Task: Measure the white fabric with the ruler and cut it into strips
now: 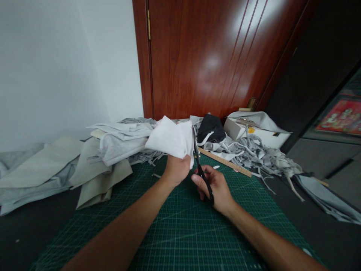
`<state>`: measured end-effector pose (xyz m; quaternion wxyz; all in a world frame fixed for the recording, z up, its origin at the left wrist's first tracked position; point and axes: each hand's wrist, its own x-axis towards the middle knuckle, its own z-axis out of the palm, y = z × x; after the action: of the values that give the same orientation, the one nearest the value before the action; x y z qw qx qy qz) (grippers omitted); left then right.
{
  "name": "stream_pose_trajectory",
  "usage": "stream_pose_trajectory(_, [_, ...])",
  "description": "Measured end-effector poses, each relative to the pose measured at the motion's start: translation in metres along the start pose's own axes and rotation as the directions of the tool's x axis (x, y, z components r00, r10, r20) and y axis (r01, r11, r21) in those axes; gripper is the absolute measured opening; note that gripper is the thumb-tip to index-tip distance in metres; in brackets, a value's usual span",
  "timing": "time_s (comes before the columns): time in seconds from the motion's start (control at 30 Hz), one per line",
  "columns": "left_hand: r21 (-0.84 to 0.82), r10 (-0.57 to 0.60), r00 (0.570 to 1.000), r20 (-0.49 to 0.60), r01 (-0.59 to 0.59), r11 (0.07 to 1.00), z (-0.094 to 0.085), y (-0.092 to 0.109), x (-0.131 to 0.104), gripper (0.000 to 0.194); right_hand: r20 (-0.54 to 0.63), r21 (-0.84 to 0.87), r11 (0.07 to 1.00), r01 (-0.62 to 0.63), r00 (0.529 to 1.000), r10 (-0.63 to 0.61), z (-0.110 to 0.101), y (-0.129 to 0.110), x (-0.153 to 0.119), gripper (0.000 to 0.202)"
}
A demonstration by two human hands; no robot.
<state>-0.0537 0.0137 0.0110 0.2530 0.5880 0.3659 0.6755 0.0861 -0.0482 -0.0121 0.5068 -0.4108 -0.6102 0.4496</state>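
Note:
My left hand point(178, 170) is closed on a folded piece of white fabric point(170, 138), raised above the green cutting mat point(180, 233). Black-handled scissors point(200, 170) are in my right hand point(216, 184), with the fingers around the handles. The blades point away from me and lie along the right edge of the white fabric. Whether the blades are parted there is hard to make out. A wooden ruler point(225, 162) lies on the mat just beyond my right hand.
Stacked grey-white fabric point(126, 141) and beige pieces point(96, 180) lie on the left. Thin grey scraps point(248, 150), a black cloth point(211, 128) and a white box point(262, 136) are at the back right. A brown door point(197, 56) stands behind.

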Motion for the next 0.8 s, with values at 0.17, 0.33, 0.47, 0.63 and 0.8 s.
stream_pose_trajectory(0.17, [0.012,0.010,1.000,0.023,-0.010,1.000,-0.0002,-0.0015,-0.0018,0.060,-0.002,0.010,1.000,0.003,1.000,-0.003,-0.0021,0.0040,0.0009,0.050])
stream_pose_trajectory(0.33, [0.019,0.024,0.999,0.037,-0.025,1.000,-0.0002,-0.0011,-0.0025,0.057,0.010,0.038,0.999,0.003,1.000,-0.004,-0.0029,0.0043,0.0022,0.048])
stream_pose_trajectory(0.47, [0.016,0.045,0.998,0.045,-0.046,0.999,-0.0002,-0.0004,-0.0026,0.056,0.014,0.040,0.999,0.004,1.000,-0.005,-0.0028,0.0038,0.0020,0.048])
stream_pose_trajectory(0.63, [0.027,-0.022,0.999,0.039,0.021,0.999,-0.0008,-0.0016,-0.0045,0.050,0.024,0.029,0.999,0.028,0.999,-0.029,-0.0030,0.0019,0.0005,0.048])
stream_pose_trajectory(0.8, [0.039,-0.017,1.000,0.017,0.016,0.999,-0.0004,-0.0032,-0.0036,0.049,0.029,0.042,0.998,0.035,0.999,-0.036,-0.0025,0.0019,0.0005,0.050])
